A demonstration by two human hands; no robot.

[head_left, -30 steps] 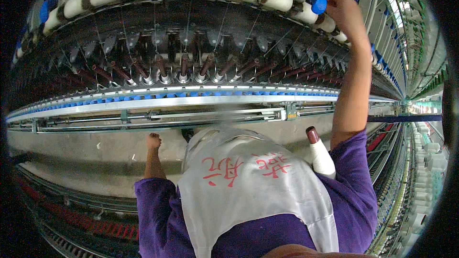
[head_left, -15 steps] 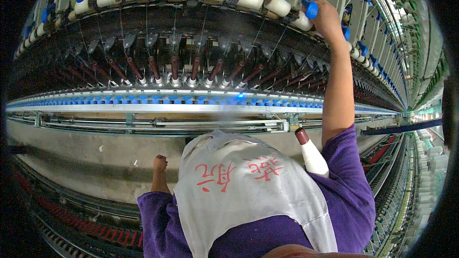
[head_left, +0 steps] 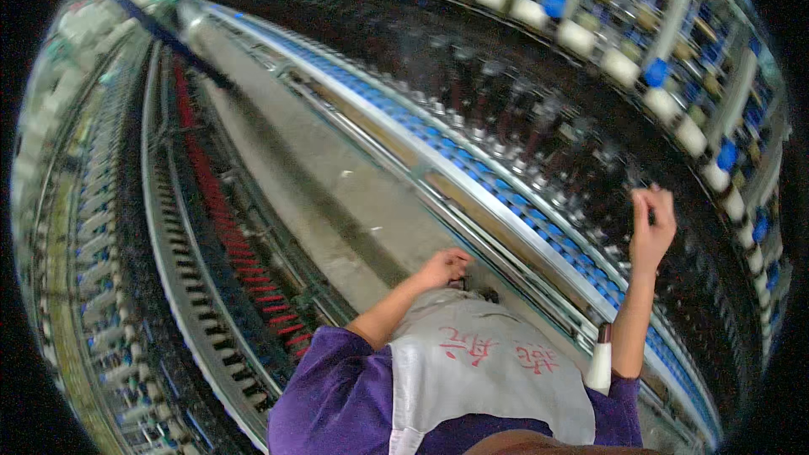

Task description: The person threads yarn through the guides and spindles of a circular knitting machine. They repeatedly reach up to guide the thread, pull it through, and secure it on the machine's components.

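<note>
My right hand [head_left: 653, 223] is held up in front of the machine's dark spindle area, fingers pinched together. Whatever is between them, if anything, is too small to make out. Beside it runs a blurred row of bobbins and spindles [head_left: 539, 173]. Close to my waist, my left hand [head_left: 447, 268] is loosely closed, its fingers curled; I cannot see anything in it. A cone-shaped bobbin of white yarn [head_left: 599, 369] with a dark brown tip stands up by the right side of my white apron [head_left: 497, 366], next to my right forearm.
Along the machine's top sit white rollers [head_left: 619, 66] and blue knobs [head_left: 656, 72]. A rail with blue pieces [head_left: 447, 146] runs below the spindles. On my left, a second machine [head_left: 181, 227] borders the grey floor aisle [head_left: 329, 194]. A dark bar [head_left: 160, 29] crosses the far end.
My view has swung left along the aisle. My right hand has come away from a blue knob and white roller and lowered toward the spindles. My left hand has come in toward my apron.
</note>
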